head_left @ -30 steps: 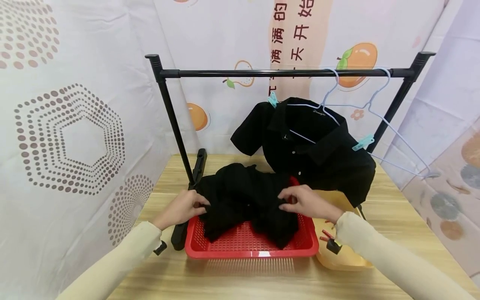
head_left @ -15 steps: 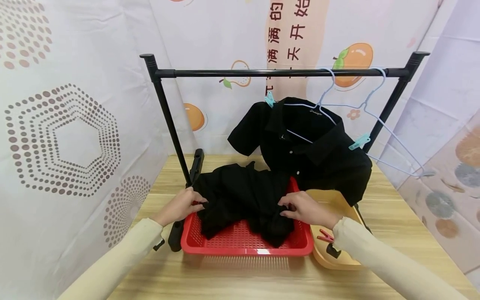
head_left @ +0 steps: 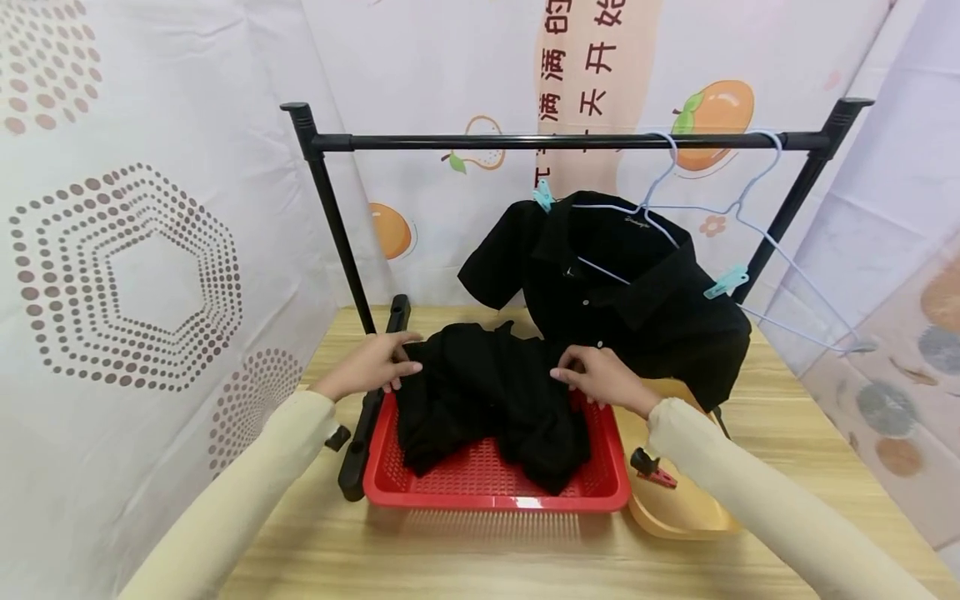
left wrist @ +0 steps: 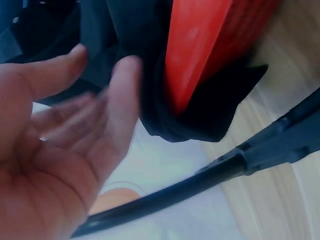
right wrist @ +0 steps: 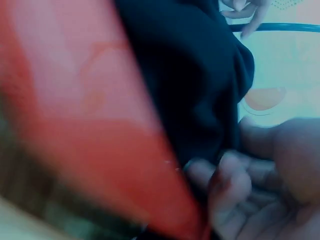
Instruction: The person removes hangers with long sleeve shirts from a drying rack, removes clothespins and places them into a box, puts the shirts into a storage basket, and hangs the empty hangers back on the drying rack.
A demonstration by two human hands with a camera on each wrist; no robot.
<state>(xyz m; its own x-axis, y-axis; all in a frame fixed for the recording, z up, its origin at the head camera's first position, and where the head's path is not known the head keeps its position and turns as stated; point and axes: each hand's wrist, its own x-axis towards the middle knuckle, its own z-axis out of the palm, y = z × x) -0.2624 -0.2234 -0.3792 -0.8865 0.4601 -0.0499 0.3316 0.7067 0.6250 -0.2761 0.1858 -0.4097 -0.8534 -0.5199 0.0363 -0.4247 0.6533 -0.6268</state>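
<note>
While the left hand (head_left: 386, 360) keeps thumb and fingers apart beside the black cloth (head_left: 491, 392), the right hand (head_left: 600, 377) bends its fingers at the opposite side; whether they pinch any fabric, I cannot tell. Between these 2 hands, the cloth lies bunched in a red basket (head_left: 495, 502). Beyond the right hand, a black shirt (head_left: 660, 325) hangs with 2 turquoise clips (head_left: 726, 282).

1. A black rack (head_left: 480, 142) is standing on the bench (head_left: 487, 567).
2. Two blue hangers (head_left: 741, 202) are hanging from it, one bearing a black shirt (head_left: 667, 333).
3. A yellow tray (head_left: 678, 510) is holding a red clip (head_left: 662, 478).
4. A printed curtain (head_left: 427, 100) is hanging behind.
</note>
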